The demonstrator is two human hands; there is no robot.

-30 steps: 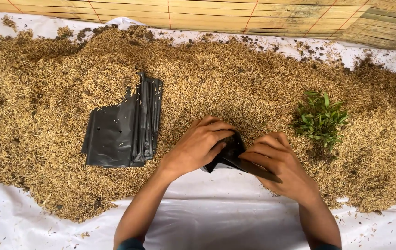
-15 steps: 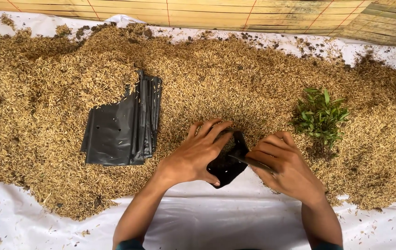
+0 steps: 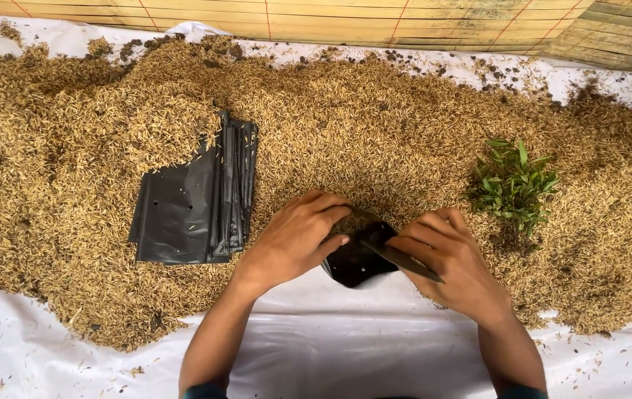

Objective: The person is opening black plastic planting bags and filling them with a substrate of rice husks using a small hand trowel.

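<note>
Since the earlier frame, little is changed: the small black bag is kept at the husk pile's near edge, gripped by the left hand and right hand. A stack of black bags lies left; a green seedling stands right.

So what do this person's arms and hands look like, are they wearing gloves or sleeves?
No gloves: the left hand and right hand are bare, with no rings or watch visible. Both forearms are bare too, with just a dark teal sleeve edge showing at the bottom of the picture.
</note>
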